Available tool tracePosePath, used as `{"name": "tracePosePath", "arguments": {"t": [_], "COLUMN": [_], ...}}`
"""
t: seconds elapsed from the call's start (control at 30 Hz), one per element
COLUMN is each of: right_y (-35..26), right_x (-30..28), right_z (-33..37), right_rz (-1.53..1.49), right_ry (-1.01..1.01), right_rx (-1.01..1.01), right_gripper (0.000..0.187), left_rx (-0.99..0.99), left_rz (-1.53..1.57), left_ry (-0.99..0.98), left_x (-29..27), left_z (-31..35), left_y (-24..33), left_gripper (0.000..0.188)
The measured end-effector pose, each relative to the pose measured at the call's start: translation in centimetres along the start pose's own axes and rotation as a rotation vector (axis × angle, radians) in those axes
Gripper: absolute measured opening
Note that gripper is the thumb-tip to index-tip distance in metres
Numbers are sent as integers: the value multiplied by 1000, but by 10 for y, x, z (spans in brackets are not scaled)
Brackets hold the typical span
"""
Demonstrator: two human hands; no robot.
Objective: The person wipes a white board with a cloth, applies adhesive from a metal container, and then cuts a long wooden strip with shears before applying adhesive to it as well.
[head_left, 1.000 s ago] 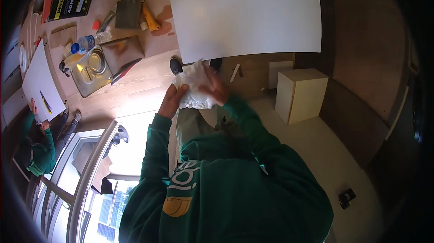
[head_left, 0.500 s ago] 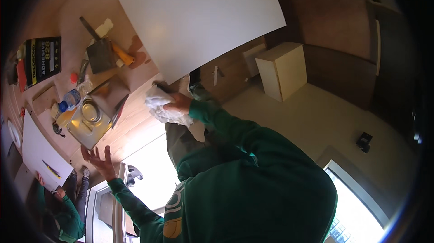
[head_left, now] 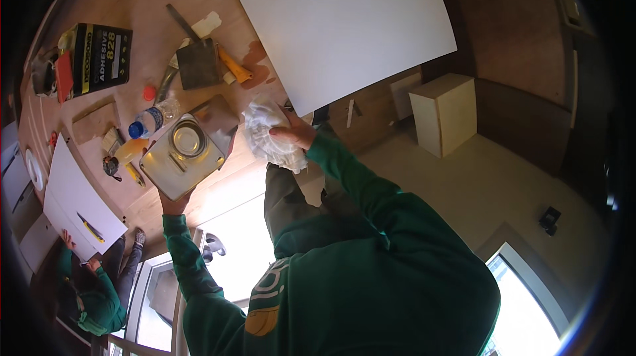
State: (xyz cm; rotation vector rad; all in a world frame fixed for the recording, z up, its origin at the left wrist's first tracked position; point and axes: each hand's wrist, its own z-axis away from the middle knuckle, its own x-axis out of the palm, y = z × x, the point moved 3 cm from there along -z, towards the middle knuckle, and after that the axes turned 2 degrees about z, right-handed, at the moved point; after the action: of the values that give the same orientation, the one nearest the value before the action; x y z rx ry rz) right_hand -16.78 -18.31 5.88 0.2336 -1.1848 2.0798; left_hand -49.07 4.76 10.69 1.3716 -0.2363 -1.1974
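My left hand [head_left: 174, 203] is wrapped round the near side of a rectangular metal tin [head_left: 162, 174]; its fingers are partly hidden behind the tin. The tin has a round top opening and looks tilted toward me on the wooden table [head_left: 215, 114]. In my right hand [head_left: 296, 133] is a bunched white cloth [head_left: 261, 124], just right of the tin and beside the near corner of a large white panel [head_left: 344, 28]. Left of the tin lies a clear plastic bottle [head_left: 150, 121] with a blue cap.
A black and yellow can [head_left: 106, 58] stands at the far left. A dark flat plate [head_left: 199, 66], an orange-handled tool [head_left: 235, 66] and a red cap [head_left: 150, 93] lie nearby. A co-worker [head_left: 99, 300] is beside another white panel [head_left: 69, 190] with a yellow cutter knife [head_left: 91, 229].
My left hand has moved from open beside the tin to gripping it. The tin has shifted closer to the cloth. My right hand still holds the cloth; the whole view has swung.
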Motion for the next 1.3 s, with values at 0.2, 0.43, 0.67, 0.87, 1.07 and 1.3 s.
{"name": "tracePosePath", "arguments": {"t": [0.2, 0.43, 0.67, 0.87, 1.07, 1.3], "right_y": [-20, -89, -109, -126, -111, -104], "right_x": [6, 27, 1, -22, -54, -67], "right_z": [4, 25, 46, 51, 39, 30], "right_rz": [-85, -168, -211, -437, -499, -631], "right_ry": [2, -12, -80, -149, -108, -97], "right_rx": [1, -19, -30, 7, 116, 182], "right_gripper": [90, 80, 79, 66, 68, 60], "left_rx": [145, 154, 267, 299, 283, 254], "left_rz": [-183, -54, -154, -226, -321, -300], "left_ry": [28, 20, 160, 184, 175, 196], "left_x": [-2, 25, 55, 78, 104, 117], "left_z": [-22, -45, -79, -90, -97, -98], "left_y": [51, 120, 200, 231, 255, 261], "left_gripper": [109, 110, 97, 102, 103, 102]}}
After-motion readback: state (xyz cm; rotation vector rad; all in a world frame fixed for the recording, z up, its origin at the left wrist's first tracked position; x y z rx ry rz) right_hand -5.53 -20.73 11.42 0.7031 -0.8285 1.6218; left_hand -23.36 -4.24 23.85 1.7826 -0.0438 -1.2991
